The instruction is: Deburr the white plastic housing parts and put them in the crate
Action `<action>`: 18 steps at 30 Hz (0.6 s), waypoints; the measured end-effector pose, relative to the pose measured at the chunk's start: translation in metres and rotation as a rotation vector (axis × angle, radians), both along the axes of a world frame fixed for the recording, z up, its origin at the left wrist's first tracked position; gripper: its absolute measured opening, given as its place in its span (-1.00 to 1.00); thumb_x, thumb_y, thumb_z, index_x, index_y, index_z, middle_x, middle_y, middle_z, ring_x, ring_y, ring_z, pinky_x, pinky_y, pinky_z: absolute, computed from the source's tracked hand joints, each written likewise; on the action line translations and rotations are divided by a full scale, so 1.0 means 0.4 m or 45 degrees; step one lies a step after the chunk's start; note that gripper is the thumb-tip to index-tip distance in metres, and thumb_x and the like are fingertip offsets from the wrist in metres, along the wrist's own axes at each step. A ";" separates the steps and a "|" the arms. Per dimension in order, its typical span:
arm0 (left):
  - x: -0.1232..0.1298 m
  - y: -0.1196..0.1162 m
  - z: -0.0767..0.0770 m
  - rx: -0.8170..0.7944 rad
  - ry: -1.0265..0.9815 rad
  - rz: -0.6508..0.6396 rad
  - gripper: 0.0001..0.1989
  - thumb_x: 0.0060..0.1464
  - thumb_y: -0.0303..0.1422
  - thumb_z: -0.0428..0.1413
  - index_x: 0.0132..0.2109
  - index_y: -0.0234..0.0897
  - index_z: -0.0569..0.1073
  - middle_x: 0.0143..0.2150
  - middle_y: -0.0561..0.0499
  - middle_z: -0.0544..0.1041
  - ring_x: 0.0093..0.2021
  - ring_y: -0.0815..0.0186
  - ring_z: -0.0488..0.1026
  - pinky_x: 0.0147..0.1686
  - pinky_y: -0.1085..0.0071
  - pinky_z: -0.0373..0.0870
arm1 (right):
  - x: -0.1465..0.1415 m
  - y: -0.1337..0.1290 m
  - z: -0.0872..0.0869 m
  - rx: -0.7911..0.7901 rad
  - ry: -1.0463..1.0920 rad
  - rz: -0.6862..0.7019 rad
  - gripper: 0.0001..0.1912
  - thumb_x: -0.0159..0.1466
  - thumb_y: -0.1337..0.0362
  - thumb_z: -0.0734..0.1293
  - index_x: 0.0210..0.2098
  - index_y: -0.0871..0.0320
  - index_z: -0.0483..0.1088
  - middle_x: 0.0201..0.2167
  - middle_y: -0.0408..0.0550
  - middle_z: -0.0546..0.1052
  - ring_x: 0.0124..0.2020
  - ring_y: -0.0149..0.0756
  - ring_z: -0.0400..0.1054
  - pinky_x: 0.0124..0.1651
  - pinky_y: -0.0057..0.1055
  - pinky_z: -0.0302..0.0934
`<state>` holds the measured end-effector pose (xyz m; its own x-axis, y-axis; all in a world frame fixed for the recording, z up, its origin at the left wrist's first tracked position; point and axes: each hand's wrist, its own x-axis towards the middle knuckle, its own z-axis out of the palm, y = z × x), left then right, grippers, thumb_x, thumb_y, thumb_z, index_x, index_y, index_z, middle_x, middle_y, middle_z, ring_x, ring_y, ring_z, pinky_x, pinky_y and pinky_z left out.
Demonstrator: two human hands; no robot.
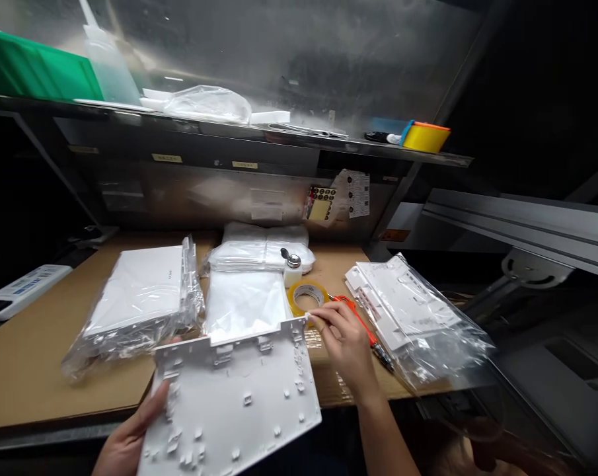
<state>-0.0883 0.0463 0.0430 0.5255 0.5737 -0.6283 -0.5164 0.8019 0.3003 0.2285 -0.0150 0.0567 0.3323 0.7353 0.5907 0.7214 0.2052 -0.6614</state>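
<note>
A white plastic housing panel [259, 423], its inner face with clips and posts turned up, is tilted over the table's front edge. My left hand [135, 430] grips its left side, thumb on top and the other fingers mostly hidden beneath. At the panel's far right corner, my right hand [345, 340] is closed in a pinch. A small white bit shows at those fingertips; whether it is part of the panel I cannot tell. Just beyond lie a roll of yellowish tape [320, 291] and an orange-handled tool [363, 318], partly behind my right hand.
Bagged white panels lie left [145, 284] and right [402, 304] on the cardboard-covered table [26, 377]. Between them are clear plastic bags [246, 297] and a small metal-topped bottle [293, 270]. A metal shelf [299, 137] crosses above; a metal rail [526, 221] stands right.
</note>
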 end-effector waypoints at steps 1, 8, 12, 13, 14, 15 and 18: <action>0.011 -0.004 0.007 0.031 0.062 0.017 -0.20 0.18 -0.43 0.19 0.45 0.09 0.04 0.13 0.00 0.58 0.15 -0.14 0.45 0.21 -0.08 0.42 | 0.008 0.000 0.000 -0.036 -0.016 -0.034 -0.87 0.39 0.34 0.35 -0.16 0.10 0.57 -0.22 -0.07 0.52 -0.21 -0.32 0.46 -0.16 -0.40 0.36; 0.143 -0.058 0.083 0.332 0.104 0.135 -0.10 0.14 -0.57 0.24 0.47 0.03 0.03 0.14 -0.17 0.59 0.08 -0.08 0.55 0.20 -0.01 0.44 | -0.113 0.019 0.120 0.213 -0.053 0.100 -0.83 0.35 0.40 0.38 -0.10 0.08 0.57 -0.19 -0.05 0.51 -0.15 -0.30 0.47 -0.09 -0.40 0.39; 0.199 -0.091 0.122 0.418 -0.061 0.136 -0.10 0.20 -0.43 0.25 0.47 0.14 -0.08 0.19 -0.09 0.57 0.14 -0.01 0.53 0.25 0.09 0.39 | -0.227 0.038 0.181 0.298 -0.108 0.347 -0.76 0.35 0.48 0.34 -0.06 0.13 0.54 -0.20 -0.03 0.50 -0.19 -0.32 0.47 -0.12 -0.43 0.40; 0.204 -0.095 0.128 0.420 -0.068 0.141 -0.09 0.21 -0.41 0.25 0.48 0.14 -0.10 0.18 -0.09 0.57 0.14 0.00 0.52 0.25 0.10 0.38 | -0.237 0.042 0.183 0.288 -0.126 0.374 -0.75 0.35 0.49 0.33 -0.05 0.13 0.53 -0.20 -0.03 0.50 -0.20 -0.32 0.47 -0.12 -0.43 0.40; 0.206 -0.096 0.134 0.416 -0.063 0.139 -0.09 0.22 -0.40 0.24 0.48 0.12 -0.12 0.17 -0.10 0.58 0.15 0.01 0.53 0.26 0.10 0.38 | -0.238 0.044 0.182 0.269 -0.141 0.380 -0.76 0.35 0.49 0.33 -0.05 0.14 0.52 -0.21 -0.03 0.51 -0.21 -0.32 0.47 -0.13 -0.43 0.39; 0.206 -0.096 0.140 0.410 -0.057 0.131 -0.09 0.23 -0.40 0.23 0.49 0.12 -0.14 0.17 -0.11 0.58 0.14 0.02 0.53 0.26 0.10 0.37 | -0.234 0.046 0.180 0.253 -0.150 0.367 -0.77 0.35 0.49 0.33 -0.06 0.14 0.52 -0.21 -0.03 0.51 -0.22 -0.33 0.47 -0.14 -0.44 0.39; 0.204 -0.089 0.158 0.396 -0.081 0.098 -0.10 0.24 -0.43 0.21 0.48 0.14 -0.14 0.19 -0.11 0.56 0.13 0.03 0.54 0.25 0.09 0.38 | -0.214 0.041 0.178 0.272 -0.147 0.278 -0.80 0.35 0.48 0.35 -0.10 0.14 0.54 -0.23 -0.05 0.50 -0.22 -0.35 0.47 -0.15 -0.48 0.37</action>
<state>-0.0068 0.0107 0.1061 0.5058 0.7724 -0.3843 -0.5973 0.6349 0.4900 0.1429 0.0015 0.1277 0.1025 0.6374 0.7637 0.7129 0.4883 -0.5033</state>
